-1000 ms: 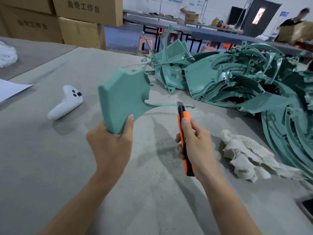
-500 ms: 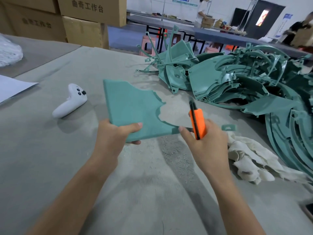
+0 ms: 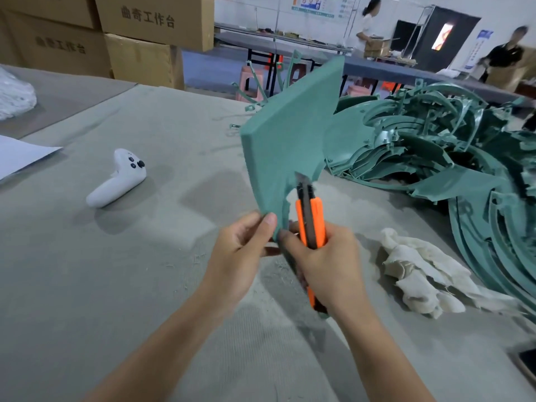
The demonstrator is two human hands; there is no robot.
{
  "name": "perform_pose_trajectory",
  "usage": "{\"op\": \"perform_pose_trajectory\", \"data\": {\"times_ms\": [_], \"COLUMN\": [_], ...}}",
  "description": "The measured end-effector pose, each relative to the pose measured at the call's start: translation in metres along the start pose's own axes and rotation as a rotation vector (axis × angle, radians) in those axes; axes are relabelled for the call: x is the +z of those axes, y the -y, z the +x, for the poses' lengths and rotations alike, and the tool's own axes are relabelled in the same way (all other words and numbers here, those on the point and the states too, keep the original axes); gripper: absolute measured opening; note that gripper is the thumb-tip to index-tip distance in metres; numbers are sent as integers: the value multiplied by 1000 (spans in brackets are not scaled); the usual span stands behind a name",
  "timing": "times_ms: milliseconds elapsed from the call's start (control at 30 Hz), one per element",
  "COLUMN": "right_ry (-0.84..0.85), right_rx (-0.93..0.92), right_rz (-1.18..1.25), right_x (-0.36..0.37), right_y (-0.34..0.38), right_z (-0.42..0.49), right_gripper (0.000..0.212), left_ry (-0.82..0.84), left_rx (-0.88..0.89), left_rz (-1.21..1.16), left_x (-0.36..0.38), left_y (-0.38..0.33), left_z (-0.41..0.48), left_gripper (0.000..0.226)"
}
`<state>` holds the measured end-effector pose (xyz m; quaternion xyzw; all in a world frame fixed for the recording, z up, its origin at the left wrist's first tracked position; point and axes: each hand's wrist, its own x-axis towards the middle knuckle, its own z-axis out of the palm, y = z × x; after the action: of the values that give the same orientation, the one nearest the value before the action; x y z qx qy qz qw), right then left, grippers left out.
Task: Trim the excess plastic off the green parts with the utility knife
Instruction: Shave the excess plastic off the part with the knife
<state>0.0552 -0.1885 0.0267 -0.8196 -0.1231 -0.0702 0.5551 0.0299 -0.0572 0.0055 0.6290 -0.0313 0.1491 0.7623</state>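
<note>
**As the left hand (image 3: 240, 250) pinched the green part (image 3: 290, 140), the utility knife (image 3: 309, 219) stood at its ragged edge**

Where bearings were given, they were reckoned from the two hands at mid-view. Far out at 10 o'clock lay a white cloth bundle (image 3: 11, 94) and a sheet of paper (image 3: 20, 155). Stacked cardboard boxes (image 3: 139, 30) stood at 11, behind the grey table cover (image 3: 87, 285). Between 9 and 10, well apart from the hands, a white controller (image 3: 116, 181) rested on the cover, buttons up. Pale shavings (image 3: 197, 259) were scattered on the cover near the hands.

The left hand gripped the narrow lower end of the green part between thumb and curled fingers. The part was held clear of the table, stood on end and leaning toward 1 o'clock, textured face to the camera, thick edge on its 9 o'clock side.

The right hand (image 3: 324, 265) had its fingers wrapped round the orange handle of the utility knife, just beside the left hand. Blade pointed to 12, tip at the ragged notch low on the part; actual contact could not be told.

At 3 o'clock a crumpled pale rag (image 3: 420, 274) lay on the cover. From 1 round to 3 a heap of green parts (image 3: 420, 152) covered the far side of the table. Beyond it, at 1 o'clock, a person in white (image 3: 367, 24) and a person in black (image 3: 507, 50) stood by long dark tables (image 3: 377, 68), blurred.
</note>
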Motion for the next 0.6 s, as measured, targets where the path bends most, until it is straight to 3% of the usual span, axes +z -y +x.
{"op": "perform_pose_trajectory", "data": {"times_ms": [133, 233, 267, 433, 600], "right_ry": [130, 87, 75, 90, 86], "right_rx": [-36, -103, -139, -286, -369], "right_rz": [102, 116, 77, -272, -379], "right_x": [3, -9, -11, -11, -4], "right_y": [5, 1, -1, -14, -21], "right_z": [-4, 0, 1, 8, 7], "right_gripper": [26, 65, 68, 34, 31], "left_ry": [-189, -260, -259, -187, -231], "left_rx": [22, -51, -100, -264, -311], "left_rz": [-33, -85, -143, -331, -285], "left_x": [-7, -14, -15, -19, -21], "left_y": [-4, -5, -6, -10, -9], "left_z": [3, 9, 10, 11, 11], "left_gripper": [26, 29, 29, 30, 33]}}
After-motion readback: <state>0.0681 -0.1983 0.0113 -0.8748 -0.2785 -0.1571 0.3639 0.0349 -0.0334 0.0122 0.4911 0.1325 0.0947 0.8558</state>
